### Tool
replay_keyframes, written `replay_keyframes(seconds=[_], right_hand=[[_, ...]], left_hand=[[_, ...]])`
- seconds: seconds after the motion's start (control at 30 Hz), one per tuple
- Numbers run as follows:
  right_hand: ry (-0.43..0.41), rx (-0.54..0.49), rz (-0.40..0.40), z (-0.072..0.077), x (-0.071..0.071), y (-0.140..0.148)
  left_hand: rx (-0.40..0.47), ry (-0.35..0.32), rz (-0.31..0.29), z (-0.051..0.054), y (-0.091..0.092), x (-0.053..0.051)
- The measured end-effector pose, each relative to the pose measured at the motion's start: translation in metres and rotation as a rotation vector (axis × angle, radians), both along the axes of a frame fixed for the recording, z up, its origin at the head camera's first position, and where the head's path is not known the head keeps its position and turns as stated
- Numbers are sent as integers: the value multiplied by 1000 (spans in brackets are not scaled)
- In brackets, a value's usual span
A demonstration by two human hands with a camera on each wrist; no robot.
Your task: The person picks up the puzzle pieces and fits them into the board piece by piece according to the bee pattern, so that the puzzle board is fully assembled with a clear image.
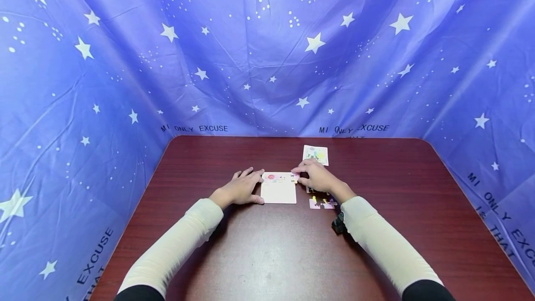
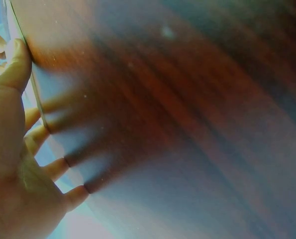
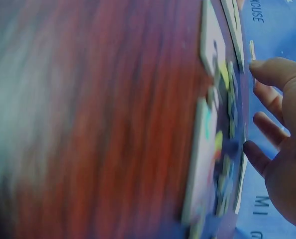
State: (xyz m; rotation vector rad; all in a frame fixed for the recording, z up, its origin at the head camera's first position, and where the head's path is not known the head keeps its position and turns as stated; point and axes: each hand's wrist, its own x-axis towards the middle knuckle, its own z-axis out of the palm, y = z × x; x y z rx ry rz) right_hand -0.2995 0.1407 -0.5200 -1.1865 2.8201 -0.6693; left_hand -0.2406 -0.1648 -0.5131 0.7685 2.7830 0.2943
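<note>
A white board (image 1: 278, 193) lies mid-table, with a strip of printed puzzle pieces (image 1: 271, 177) along its far edge. My left hand (image 1: 242, 187) rests at the board's left side, fingers spread; in the left wrist view the thumb of that hand (image 2: 13, 149) touches the board's edge. At the board's far right corner my right hand (image 1: 318, 177) pinches a small piece (image 1: 295, 177). The right wrist view shows a thin piece (image 3: 252, 50) between thumb and forefinger of the hand (image 3: 287, 124), the other fingers loosely bent.
Loose puzzle pieces (image 1: 315, 204) lie right of the board, partly under my right hand and wrist. A printed card (image 1: 321, 153) lies behind that hand. A black object (image 1: 338, 224) is beside the right sleeve. Blue star-patterned cloth (image 1: 251, 59) surrounds the table (image 1: 251, 254).
</note>
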Motion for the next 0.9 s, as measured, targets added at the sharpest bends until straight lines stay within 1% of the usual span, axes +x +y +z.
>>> replay_keyframes(seconds=[0.17,0.43,0.73,0.9], right_hand=[[9,27,2,-3,1,-11],[-4,59,-10,-1,3,-25],[21,26,-6,0,4,-29],[1,58,-20,0,4,-30]], left_hand=[[-3,-3,2,-1,0,1],[2,-8,6,0,0,1],[0,8,4,-1,0,0],[-4,11,4,-2,0,-1]])
